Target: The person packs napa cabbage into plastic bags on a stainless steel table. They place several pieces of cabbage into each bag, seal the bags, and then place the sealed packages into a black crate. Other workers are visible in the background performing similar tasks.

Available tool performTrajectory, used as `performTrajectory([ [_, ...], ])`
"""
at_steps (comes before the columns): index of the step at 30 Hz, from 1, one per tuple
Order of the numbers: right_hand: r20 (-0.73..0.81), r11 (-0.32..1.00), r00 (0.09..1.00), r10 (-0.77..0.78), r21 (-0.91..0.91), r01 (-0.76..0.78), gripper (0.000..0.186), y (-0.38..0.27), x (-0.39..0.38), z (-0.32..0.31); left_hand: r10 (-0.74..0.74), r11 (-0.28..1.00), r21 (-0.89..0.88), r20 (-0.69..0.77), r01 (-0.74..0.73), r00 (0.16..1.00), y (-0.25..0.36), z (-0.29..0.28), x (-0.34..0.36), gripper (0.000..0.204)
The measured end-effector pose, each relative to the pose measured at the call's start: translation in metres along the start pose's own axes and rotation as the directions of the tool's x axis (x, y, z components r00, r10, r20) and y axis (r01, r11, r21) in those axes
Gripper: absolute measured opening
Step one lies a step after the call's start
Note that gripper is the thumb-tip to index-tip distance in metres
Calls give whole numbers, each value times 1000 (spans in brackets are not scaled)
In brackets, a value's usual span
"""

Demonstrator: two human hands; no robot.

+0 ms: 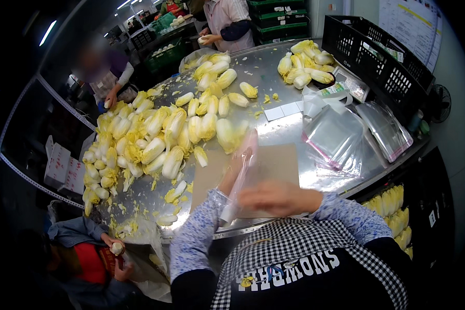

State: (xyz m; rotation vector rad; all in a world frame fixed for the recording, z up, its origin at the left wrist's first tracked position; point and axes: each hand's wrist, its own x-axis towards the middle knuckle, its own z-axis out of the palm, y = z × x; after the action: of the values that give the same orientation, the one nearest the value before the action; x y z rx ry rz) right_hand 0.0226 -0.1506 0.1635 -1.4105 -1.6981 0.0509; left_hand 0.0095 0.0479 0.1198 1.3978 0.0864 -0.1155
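Note:
My left hand (235, 164) reaches over a brown board (280, 164) with a long clear plastic bag (234, 200) gripped along its fingers. The bag partly covers the fingers, and whether they lie inside it I cannot make out. Just beyond the fingertips is a pale yellow Chinese cabbage (226, 135), slightly blurred; whether they touch I cannot tell. My right hand (274, 198), smeared by motion, is beside the bag's near end. Its fingers do not show clearly. To the left, many trimmed Chinese cabbages (155, 124) are heaped on the metal table (263, 70).
Flat clear bags (336, 135) lie to the right, near white labels (284, 110). More cabbages (305, 63) sit beside a black crate (380, 57) at the far right. One person (90, 258) handles a cabbage at lower left; others work beyond the table.

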Motion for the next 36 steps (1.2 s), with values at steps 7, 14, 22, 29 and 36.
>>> performTrajectory([
  [7,-19,862,866,499,-89,-499,72,86,-25,-22,-286,629,775,297,-55,911,46,13,15,41],
  [14,-134,488,527,839,613,-621,44,139,-134,9,174,480,871,24,-106,985,141,33,12,41],
  [22,-122,540,562,818,503,-675,50,110,-105,8,338,99,872,424,-479,840,101,47,48,10],
  [29,-145,446,443,885,541,-713,41,123,-111,18,421,155,885,343,-439,840,144,35,53,15],
  [36,-339,530,411,846,619,-580,28,140,-112,29,865,396,800,-161,-451,475,220,-51,4,22],
])
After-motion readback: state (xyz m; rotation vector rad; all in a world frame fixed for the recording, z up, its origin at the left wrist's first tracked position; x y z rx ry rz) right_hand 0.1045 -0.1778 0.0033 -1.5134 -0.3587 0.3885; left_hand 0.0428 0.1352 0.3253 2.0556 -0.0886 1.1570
